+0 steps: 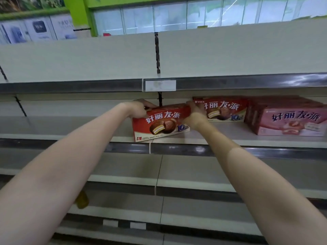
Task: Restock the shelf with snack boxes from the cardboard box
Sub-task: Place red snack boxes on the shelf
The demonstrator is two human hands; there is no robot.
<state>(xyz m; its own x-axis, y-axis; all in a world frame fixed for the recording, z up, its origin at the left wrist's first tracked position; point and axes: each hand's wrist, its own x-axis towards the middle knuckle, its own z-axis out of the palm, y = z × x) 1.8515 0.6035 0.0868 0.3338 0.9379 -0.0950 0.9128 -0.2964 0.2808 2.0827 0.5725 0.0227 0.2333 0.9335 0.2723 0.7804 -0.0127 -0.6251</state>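
Note:
A red snack box (161, 122) with a chocolate pie picture stands tilted on the second shelf (230, 138), its lower left corner near the shelf's front edge. My left hand (138, 107) grips its upper left end. My right hand (193, 114) grips its right end. Just to the right stands another red snack box (223, 109), further back on the same shelf. Beyond that sits a stack of pink snack boxes (290, 121). The cardboard box is out of view.
The top shelf (88, 68) overhangs the hands, with a blank price label (160, 85) on its front rail. Lower shelves (185, 174) step out below my arms. A yellowish object (82, 199) shows under my left forearm.

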